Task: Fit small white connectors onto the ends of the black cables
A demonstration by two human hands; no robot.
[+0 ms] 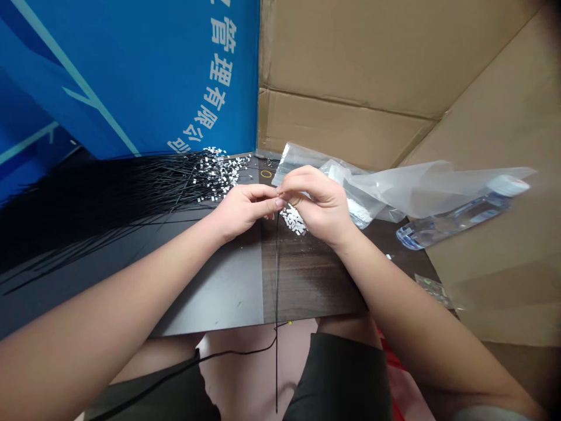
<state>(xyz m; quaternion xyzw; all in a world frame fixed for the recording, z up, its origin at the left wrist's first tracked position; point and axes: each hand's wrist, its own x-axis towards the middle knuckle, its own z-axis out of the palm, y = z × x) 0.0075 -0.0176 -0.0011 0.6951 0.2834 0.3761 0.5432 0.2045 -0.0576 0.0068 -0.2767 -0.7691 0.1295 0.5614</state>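
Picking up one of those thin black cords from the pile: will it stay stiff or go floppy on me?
Probably fairly floppy: one strand hangs limp past the edge of the table, and another sags in a curve below it. Likely light too, being so thin. The fanned pile looks loose, so neighbouring strands may snag.

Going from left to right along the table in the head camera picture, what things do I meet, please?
bundle of thin black cords → small white pieces → left hand → right hand → clear plastic bottle with white cap
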